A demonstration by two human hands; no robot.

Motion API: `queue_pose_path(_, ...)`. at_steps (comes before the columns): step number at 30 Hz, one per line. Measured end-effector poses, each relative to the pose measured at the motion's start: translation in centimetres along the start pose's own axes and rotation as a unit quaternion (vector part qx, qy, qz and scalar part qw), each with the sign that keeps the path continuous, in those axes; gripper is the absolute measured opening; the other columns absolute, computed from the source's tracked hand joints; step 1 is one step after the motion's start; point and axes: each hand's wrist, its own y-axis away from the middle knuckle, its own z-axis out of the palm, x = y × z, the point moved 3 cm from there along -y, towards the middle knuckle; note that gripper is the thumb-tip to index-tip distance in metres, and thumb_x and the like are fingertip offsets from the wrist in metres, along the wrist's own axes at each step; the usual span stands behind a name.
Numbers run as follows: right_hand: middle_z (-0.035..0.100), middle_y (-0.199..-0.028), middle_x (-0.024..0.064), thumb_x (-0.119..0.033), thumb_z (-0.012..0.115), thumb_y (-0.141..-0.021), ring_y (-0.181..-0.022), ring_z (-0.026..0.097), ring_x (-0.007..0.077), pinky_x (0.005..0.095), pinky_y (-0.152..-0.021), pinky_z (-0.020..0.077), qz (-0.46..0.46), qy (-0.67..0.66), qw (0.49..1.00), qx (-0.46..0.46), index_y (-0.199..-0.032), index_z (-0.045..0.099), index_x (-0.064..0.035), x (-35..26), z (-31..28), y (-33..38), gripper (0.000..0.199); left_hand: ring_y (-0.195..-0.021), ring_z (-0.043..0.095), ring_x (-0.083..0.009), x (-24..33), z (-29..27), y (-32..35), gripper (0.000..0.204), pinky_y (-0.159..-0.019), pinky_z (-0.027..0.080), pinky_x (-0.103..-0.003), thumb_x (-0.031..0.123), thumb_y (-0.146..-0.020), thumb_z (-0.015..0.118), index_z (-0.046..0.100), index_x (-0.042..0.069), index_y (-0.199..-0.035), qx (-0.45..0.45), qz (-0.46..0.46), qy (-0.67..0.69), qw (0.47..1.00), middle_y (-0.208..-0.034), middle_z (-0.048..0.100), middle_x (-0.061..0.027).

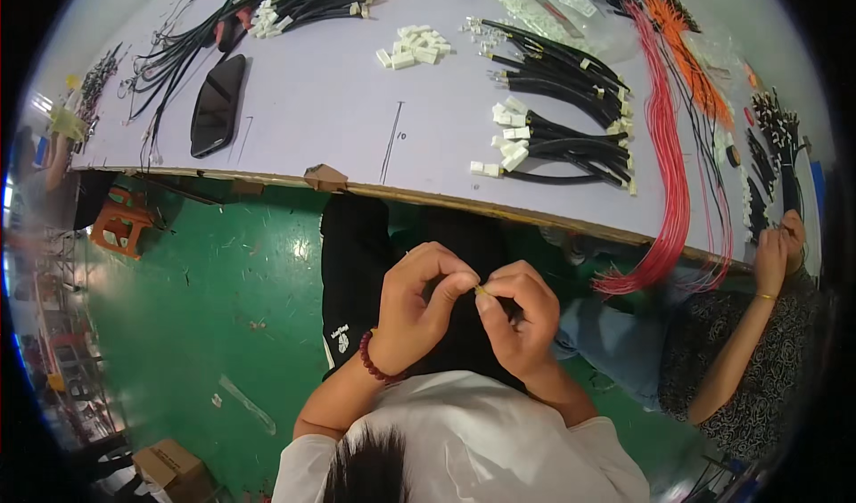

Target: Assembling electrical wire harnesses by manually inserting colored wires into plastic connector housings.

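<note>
Above my lap, short of the table edge, my left hand (423, 298) and my right hand (519, 311) meet at the fingertips. Both pinch a tiny yellowish piece (481, 290) between thumb and forefinger; it is too small to name. A beaded bracelet (374, 360) circles my left wrist. On the table beyond lie black sleeved cables with white connectors (513, 137), and farther back more black cables (553, 70) with bare metal ends. A pile of loose white connector housings (415, 46) sits near the table's middle.
A black phone (218, 106) and thin black wires (165, 66) lie at the left. Red wires (664, 155) hang over the front edge at the right, near orange wires (687, 48). A co-worker's hand (774, 249) works at the far right. An orange stool (120, 222) stands left.
</note>
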Motion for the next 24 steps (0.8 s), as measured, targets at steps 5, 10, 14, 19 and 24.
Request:
queue_pose_path(5,0.055,-0.078,0.0093,-0.002,0.058,-0.081,-0.064,0.048,0.0133,0.0235,-0.055,0.036,0.007,-0.031,0.998,0.047,-0.079,0.057,0.0016,0.2,-1.5,-0.7,0.004,-0.079,0.059,-0.0123,3.8,-0.8,-3.4,0.023,-0.069,0.047,-0.024,0.018,-0.088,0.067,0.062,0.0,-0.102,-0.092,0.03,0.043,0.994,-0.102,0.062,-0.0084)
queue_pose_path(10,0.052,-0.075,0.0051,-0.001,0.062,-0.081,-0.06,0.042,0.0094,0.0234,-0.052,0.0338,0.024,-0.106,0.991,0.082,-0.08,0.055,-0.0003,1.5,-2.8,-0.8,0.007,-0.08,0.062,-0.0194,3.9,-6.3,-14.3,0.026,-0.067,0.05,-0.03,0.006,-0.077,0.071,0.066,0.012,-0.102,0.067,0.219,-0.296,0.928,-0.101,0.065,-0.0031)
queue_pose_path(14,0.05,-0.076,0.0047,0.001,0.057,-0.081,-0.058,0.04,0.0074,0.0214,-0.05,0.032,0.097,-0.202,0.969,0.106,-0.078,0.052,-0.0006,2.3,-2.7,-0.5,0.006,-0.095,0.06,-0.0218,2.4,-7.2,-21.2,0.016,-0.076,0.052,-0.033,0.011,-0.078,0.069,0.07,0.015,-0.093,0.036,0.242,-0.511,0.824,-0.098,0.066,-0.0021)
queue_pose_path(19,0.048,-0.077,0.0049,0.003,0.053,-0.08,-0.054,0.037,0.0062,0.0209,-0.045,0.0291,0.131,-0.21,0.962,0.115,-0.076,0.05,-0.001,3.1,-3.7,-0.1,0.006,-0.096,0.06,-0.0218,0.4,-7.0,-23.3,0.009,-0.078,0.052,-0.033,0.015,-0.075,0.071,0.072,0.017,-0.084,0.021,0.256,-0.545,0.798,-0.09,0.067,-0.0002)
queue_pose_path(24,0.047,-0.078,0.0046,0.001,0.055,-0.081,-0.054,0.037,0.0063,0.0212,-0.045,0.0281,0.186,-0.269,0.94,0.092,-0.077,0.051,-0.0008,3.3,-3.3,-0.6,0.006,-0.094,0.06,-0.0228,1.3,-6.6,-23.0,0.015,-0.078,0.05,-0.033,0.01,-0.079,0.069,0.07,0.009,-0.093,-0.003,0.281,-0.507,0.815,-0.094,0.068,-0.0038)
